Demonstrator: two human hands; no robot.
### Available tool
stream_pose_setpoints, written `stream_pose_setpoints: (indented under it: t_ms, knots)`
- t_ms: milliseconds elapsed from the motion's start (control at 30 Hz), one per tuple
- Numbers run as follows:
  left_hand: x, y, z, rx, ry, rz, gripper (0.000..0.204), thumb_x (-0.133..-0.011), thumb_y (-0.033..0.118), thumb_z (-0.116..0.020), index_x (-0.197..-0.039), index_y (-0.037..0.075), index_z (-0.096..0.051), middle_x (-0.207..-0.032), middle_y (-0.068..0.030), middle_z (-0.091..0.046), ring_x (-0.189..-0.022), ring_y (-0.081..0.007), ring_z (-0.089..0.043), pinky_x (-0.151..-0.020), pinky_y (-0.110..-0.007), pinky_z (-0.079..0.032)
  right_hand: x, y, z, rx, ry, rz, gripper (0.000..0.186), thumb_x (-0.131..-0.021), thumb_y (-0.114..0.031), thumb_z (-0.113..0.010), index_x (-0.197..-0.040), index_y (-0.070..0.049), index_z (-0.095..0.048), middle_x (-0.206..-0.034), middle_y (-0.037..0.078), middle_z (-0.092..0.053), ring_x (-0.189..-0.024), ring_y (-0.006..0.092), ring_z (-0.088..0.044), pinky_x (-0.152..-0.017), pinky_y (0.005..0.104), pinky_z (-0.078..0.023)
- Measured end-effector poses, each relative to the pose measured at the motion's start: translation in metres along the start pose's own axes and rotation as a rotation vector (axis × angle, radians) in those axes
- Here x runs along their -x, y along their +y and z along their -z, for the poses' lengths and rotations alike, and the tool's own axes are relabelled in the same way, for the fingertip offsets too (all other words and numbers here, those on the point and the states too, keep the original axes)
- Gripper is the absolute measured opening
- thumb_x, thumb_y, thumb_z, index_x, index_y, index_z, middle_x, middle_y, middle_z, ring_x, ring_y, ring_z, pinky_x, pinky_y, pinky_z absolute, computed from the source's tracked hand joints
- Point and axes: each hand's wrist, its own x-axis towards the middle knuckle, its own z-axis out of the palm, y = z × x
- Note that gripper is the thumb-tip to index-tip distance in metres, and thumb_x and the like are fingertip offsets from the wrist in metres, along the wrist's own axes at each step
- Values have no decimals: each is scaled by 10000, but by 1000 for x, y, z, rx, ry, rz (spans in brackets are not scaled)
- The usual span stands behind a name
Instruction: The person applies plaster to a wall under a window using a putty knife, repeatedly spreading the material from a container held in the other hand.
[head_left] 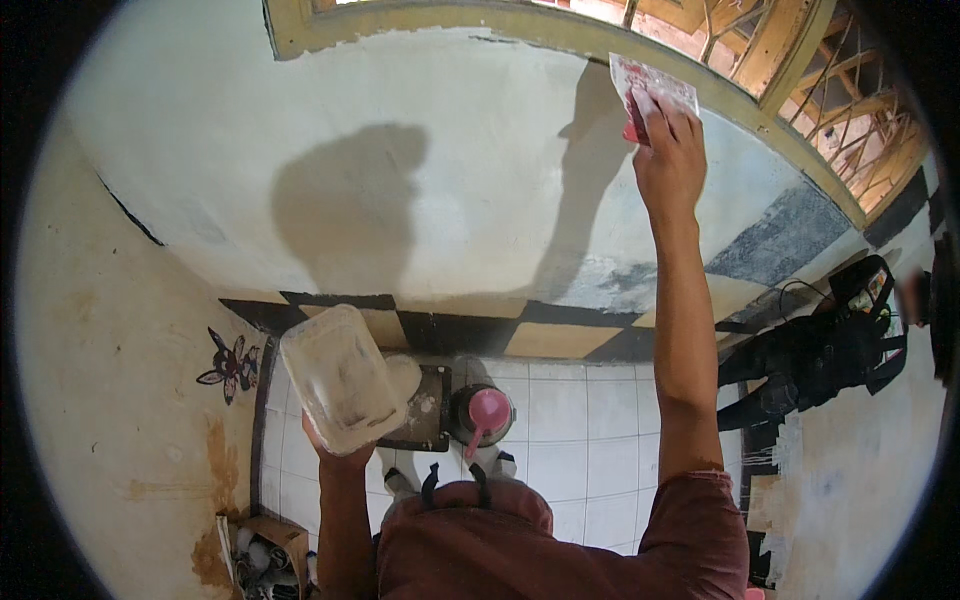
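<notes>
My right hand [672,165] is raised high against the white-plastered wall [480,170], just below the window frame. Its fingers press a flat putty spreader [655,78], pale with red smears and a red lower corner, at the wall. Down at the left, my left hand [338,458] supports a rectangular white plastic tub [345,375] from below, tilted so its inside shows. Whitish residue coats the tub's bottom and sides. Part of the left hand is hidden under it.
Above is a yellowish window frame [460,22] with a grille. On the tiled floor [560,410] stand a dark bucket [463,420] with a pink dipper [489,408] and a dark stool [428,425]. Black gear with straps [810,350] is at right, a cardboard box [290,540] at lower left.
</notes>
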Motion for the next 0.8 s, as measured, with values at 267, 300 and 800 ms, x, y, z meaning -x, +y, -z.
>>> stream_pose_setpoints:
  t_ms: [267,300,800]
  knots:
    - [0,-3,-10,-90,27,-7,714,-765,138,-759,-1358,24,-377,-1281,-137,-548,-1114,-234,-599,-900,-401,-546,226,-17,-104,20,-341,7,445,-798,-144,-596,-1239,-97,-555,-1305,102,-499,-1156,357,-477,-948,501,-403]
    - [1,0,-6,-104,37,-18,722,-759,135,-763,-1358,22,-375,-1282,-138,-547,-1113,-234,-599,-901,-400,-546,243,-32,-104,-21,-382,16,436,-813,-172,-591,-1239,-93,-549,-1301,103,-499,-1180,343,-466,-955,497,-402]
    - [1,1,20,-15,-13,18,528,-942,390,-459,-1375,92,-414,-1313,-127,-520,-1162,-311,-552,-958,-502,-491,109,30,-51,66,3,-107,411,-732,-48,-679,-1135,-47,-595,-1168,158,-591,-1018,352,-548,-874,466,-418]
